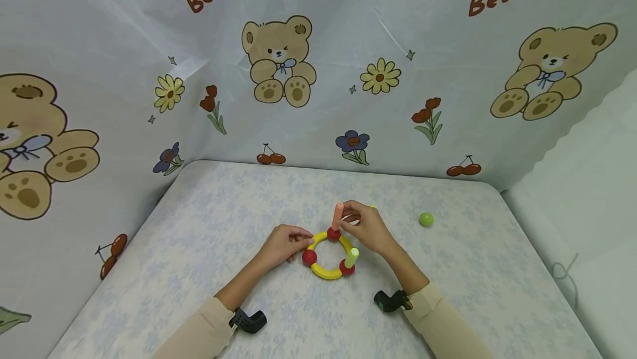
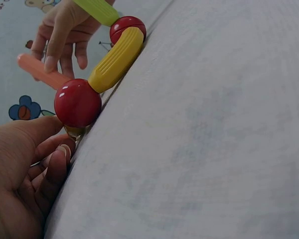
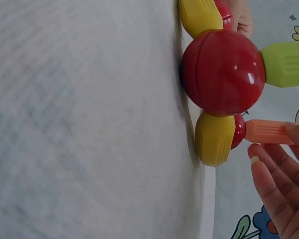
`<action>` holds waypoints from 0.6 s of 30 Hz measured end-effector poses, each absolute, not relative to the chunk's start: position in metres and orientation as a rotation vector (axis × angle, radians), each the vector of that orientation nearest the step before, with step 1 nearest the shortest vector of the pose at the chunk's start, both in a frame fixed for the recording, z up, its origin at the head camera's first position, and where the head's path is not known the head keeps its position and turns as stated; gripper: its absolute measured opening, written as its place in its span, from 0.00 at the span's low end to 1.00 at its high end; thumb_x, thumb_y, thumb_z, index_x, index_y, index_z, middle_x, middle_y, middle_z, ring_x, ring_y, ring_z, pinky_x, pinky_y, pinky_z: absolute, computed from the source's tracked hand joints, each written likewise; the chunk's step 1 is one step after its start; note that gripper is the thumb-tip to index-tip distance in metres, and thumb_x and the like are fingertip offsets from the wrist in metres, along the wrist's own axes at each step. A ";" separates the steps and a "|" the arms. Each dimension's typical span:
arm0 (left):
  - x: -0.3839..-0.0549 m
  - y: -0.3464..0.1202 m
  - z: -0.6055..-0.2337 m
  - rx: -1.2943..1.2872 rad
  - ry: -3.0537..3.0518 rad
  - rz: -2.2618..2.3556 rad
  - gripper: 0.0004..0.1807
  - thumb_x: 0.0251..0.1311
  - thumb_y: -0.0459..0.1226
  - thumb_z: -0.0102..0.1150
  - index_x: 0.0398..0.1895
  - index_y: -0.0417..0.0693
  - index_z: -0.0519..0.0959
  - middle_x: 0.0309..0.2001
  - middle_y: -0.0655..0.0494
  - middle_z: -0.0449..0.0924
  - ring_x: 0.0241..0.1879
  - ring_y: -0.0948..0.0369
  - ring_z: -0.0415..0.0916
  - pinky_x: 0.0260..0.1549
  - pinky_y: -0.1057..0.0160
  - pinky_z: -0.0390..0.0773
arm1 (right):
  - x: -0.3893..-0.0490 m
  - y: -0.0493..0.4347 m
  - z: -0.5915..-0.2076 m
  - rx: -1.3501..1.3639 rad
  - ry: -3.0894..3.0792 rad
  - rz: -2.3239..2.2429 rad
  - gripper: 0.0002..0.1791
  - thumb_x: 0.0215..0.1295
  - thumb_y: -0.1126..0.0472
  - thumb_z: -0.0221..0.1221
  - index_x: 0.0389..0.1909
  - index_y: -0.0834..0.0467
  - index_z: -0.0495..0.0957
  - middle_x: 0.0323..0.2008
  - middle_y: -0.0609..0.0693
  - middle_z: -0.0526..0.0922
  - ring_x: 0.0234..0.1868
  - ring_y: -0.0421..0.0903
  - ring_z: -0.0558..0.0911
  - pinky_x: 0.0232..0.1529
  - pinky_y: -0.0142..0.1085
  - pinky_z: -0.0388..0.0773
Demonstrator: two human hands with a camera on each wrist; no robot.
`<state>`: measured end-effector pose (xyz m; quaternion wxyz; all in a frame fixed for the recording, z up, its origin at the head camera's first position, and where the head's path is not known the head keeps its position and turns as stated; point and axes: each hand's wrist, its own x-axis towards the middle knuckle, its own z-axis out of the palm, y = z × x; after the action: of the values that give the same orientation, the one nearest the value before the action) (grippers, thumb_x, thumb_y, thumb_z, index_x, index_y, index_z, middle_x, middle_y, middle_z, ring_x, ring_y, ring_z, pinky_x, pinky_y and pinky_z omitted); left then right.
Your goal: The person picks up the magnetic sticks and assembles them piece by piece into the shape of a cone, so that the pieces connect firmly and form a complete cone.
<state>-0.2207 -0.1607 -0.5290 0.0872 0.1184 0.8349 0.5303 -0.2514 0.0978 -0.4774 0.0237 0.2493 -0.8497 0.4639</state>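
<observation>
Bear-printed cloth (image 1: pixel 328 60) hangs behind our table (image 1: pixel 239 204), where the red-and-yellow ring (image 1: pixel 325 274) lies; our left hand (image 1: pixel 281 245) pinches a yellow curved rod (image 1: pixel 320 235), our right hand (image 1: pixel 368 226) the upright orange rod (image 1: pixel 337 217) – probably light, stiff plastic, best held there, not by slick red balls (image 1: pixel 309 258)

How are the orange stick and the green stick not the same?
The right hand pinches the orange stick; no hand touches the green stick. In the head view, the orange stick stands farther back, the green stick nearer. Both are ribbed and rise from red balls.
</observation>
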 end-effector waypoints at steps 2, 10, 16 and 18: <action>-0.221 -0.161 -0.529 0.352 2.488 1.579 0.11 0.66 0.44 0.67 0.45 0.49 0.88 0.25 0.57 0.83 0.12 0.62 0.72 0.13 0.63 0.76 | -0.251 0.098 -0.477 0.777 -2.633 1.432 0.16 0.63 0.68 0.69 0.50 0.58 0.82 0.44 0.51 0.87 0.40 0.49 0.87 0.42 0.36 0.84; -0.221 -0.161 -0.528 0.350 2.481 1.580 0.11 0.66 0.44 0.67 0.45 0.49 0.88 0.25 0.57 0.83 0.12 0.62 0.72 0.13 0.64 0.76 | -0.251 0.099 -0.475 0.793 -2.670 1.391 0.15 0.63 0.68 0.69 0.51 0.58 0.84 0.45 0.49 0.88 0.41 0.48 0.87 0.43 0.40 0.85; -0.224 -0.164 -0.528 0.375 2.418 1.575 0.16 0.65 0.46 0.68 0.51 0.49 0.87 0.28 0.55 0.83 0.14 0.61 0.73 0.16 0.62 0.78 | -0.253 0.101 -0.474 0.856 -2.779 1.332 0.14 0.66 0.65 0.67 0.51 0.58 0.84 0.45 0.50 0.87 0.42 0.49 0.86 0.42 0.39 0.84; -0.226 -0.167 -0.528 0.404 2.383 1.552 0.21 0.63 0.48 0.70 0.55 0.49 0.85 0.29 0.55 0.83 0.15 0.60 0.74 0.18 0.60 0.80 | -0.253 0.102 -0.475 0.890 -2.825 1.322 0.14 0.66 0.64 0.67 0.52 0.58 0.84 0.45 0.50 0.87 0.43 0.50 0.86 0.41 0.39 0.84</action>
<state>-0.2256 -0.1675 -0.5280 0.1344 0.1393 0.8221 0.5355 -0.2530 0.1024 -0.4748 -0.0507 0.2741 -0.8699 0.4070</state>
